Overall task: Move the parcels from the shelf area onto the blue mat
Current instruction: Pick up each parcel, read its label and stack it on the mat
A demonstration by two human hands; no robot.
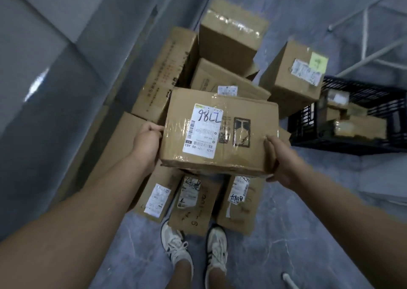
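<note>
I hold a brown cardboard parcel (242,130) with a white shipping label and clear tape in mid-air above a pile of parcels. My left hand (146,142) grips its left side. My right hand (284,163) clasps its right lower corner. Below it, three labelled parcels (193,202) lie side by side on the grey floor near my feet. More cardboard parcels (231,30) are stacked behind, along the wall. No blue mat is in view.
A grey wall (55,68) runs along the left. A black plastic crate (356,116) holding small packages sits at the right. Metal shelf legs (365,28) cross the upper right. My white sneakers (196,246) stand on the grey floor.
</note>
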